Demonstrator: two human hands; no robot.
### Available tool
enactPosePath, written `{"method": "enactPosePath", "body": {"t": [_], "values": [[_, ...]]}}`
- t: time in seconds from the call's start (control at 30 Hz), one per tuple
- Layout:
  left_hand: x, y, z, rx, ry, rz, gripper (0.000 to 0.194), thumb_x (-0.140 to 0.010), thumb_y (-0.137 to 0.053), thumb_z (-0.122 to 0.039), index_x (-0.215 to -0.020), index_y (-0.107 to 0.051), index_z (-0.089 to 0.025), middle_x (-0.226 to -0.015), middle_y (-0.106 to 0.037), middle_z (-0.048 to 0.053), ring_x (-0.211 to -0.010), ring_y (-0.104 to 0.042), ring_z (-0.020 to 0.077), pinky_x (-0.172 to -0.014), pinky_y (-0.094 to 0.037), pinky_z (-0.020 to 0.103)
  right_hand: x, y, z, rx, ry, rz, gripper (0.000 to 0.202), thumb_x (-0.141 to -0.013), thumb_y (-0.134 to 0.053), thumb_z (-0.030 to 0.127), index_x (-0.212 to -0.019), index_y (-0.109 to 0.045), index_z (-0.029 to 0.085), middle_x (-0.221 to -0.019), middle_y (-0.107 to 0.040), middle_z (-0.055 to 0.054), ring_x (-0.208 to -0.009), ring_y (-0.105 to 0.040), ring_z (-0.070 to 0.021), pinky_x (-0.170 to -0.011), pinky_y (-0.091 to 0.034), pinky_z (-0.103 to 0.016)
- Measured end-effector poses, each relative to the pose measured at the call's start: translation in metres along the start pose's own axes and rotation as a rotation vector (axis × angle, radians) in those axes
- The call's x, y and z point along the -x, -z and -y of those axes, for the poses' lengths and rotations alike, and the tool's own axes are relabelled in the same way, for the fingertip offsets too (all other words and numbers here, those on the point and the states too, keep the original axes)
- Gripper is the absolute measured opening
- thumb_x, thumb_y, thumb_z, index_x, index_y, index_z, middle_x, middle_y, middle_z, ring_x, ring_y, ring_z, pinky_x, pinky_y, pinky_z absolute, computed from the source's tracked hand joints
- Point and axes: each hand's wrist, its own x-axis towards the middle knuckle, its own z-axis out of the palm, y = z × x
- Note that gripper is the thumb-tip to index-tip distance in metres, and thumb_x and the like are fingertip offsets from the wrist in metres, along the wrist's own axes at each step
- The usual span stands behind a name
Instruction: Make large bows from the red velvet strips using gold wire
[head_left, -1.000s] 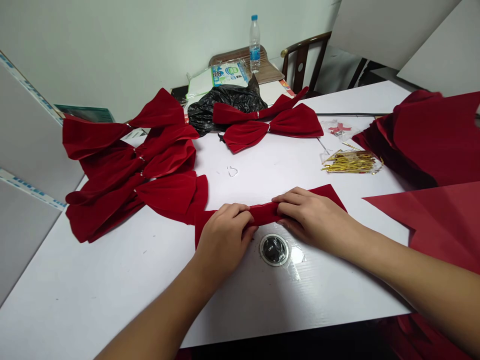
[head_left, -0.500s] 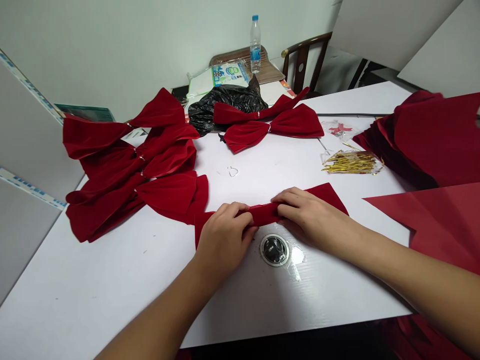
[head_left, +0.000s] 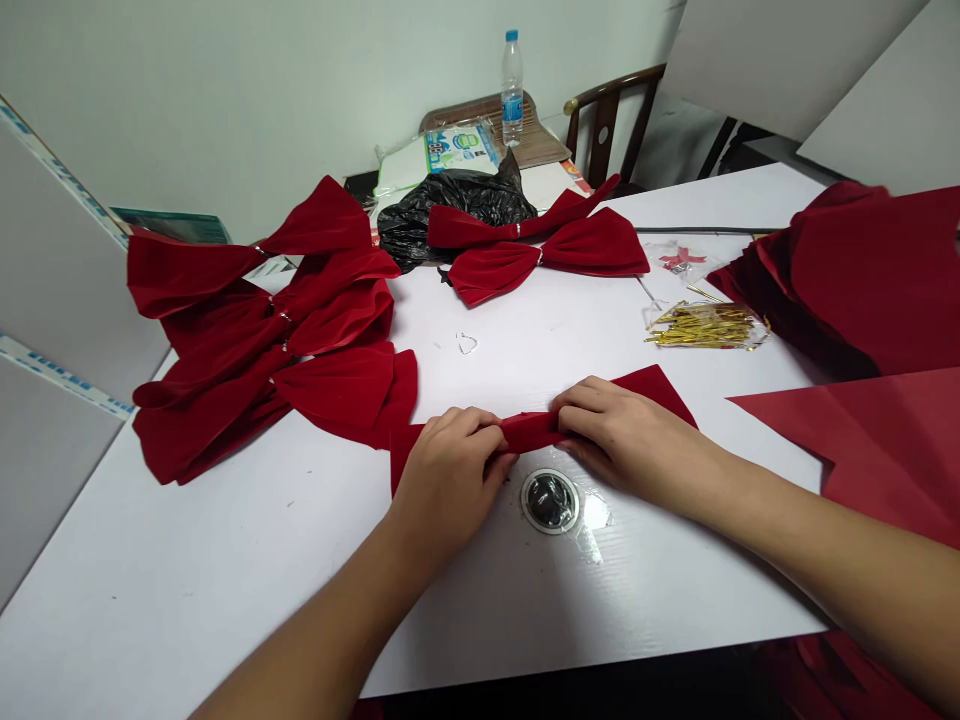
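A strip of red velvet fabric (head_left: 531,432) lies on the white table (head_left: 480,610), its middle gathered into a narrow fold. My left hand (head_left: 456,460) pinches the fold on the left, fingers curled over it. On the other side my right hand (head_left: 611,430) grips the same fold, thumb below and fingers above. Flat ends of the fabric show past both hands. Just beyond lies a thin bent wire tie (head_left: 466,343). To the right is a clear packet of gold twist ties (head_left: 703,326).
Several tied red velvet bows (head_left: 337,385) are heaped at the left. More bows (head_left: 592,243) lie by a black plastic bag (head_left: 450,200). Red fabric sheets (head_left: 877,270) are stacked at right. A round cable-hole cover (head_left: 550,501) sits near my hands; a water bottle (head_left: 511,95) stands behind.
My right hand has shifted very slightly right along the fold, and the gathered middle looks a little narrower. My left hand has stayed nearly in place.
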Motion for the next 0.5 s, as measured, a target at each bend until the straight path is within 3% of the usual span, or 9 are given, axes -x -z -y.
{"method": "enactPosePath", "body": {"t": [0.17, 0.3, 0.5], "values": [[-0.0004, -0.0004, 0.0012, 0.053, -0.022, -0.008, 0.009, -0.09, -0.065, -0.013, -0.082, -0.066, -0.018, -0.106, -0.07, 0.006, -0.097, -0.063, 0.0241, -0.085, -0.054, 0.043, 0.0013, -0.0036, -0.0019, 0.013, 0.045, -0.067, 0.014, -0.094, -0.056, 0.008, -0.095, -0.068, 0.015, -0.125, -0.065, -0.014, -0.112, -0.061, -0.0267, -0.094, -0.058, -0.045], [-0.0003, -0.0026, 0.0035, 0.118, -0.05, -0.025, 0.01, -0.09, -0.064, -0.01, -0.083, -0.066, -0.017, -0.115, -0.07, 0.008, -0.108, -0.064, 0.0251, -0.091, -0.056, 0.043, 0.0, -0.0027, -0.0015, -0.03, 0.041, -0.03, 0.015, -0.095, -0.054, 0.007, -0.093, -0.066, 0.015, -0.113, -0.069, -0.013, -0.106, -0.062, -0.0257, -0.09, -0.059, -0.044], [-0.0021, -0.0021, 0.004, 0.135, -0.044, -0.002, 0.012, -0.088, -0.064, -0.008, -0.081, -0.064, -0.018, -0.104, -0.072, 0.005, -0.1, -0.064, 0.0237, -0.085, -0.055, 0.04, -0.0007, -0.0023, -0.0006, -0.069, 0.018, -0.005, 0.013, -0.095, -0.053, 0.007, -0.089, -0.063, 0.015, -0.107, -0.07, -0.013, -0.105, -0.061, -0.0255, -0.088, -0.057, -0.04]]}}
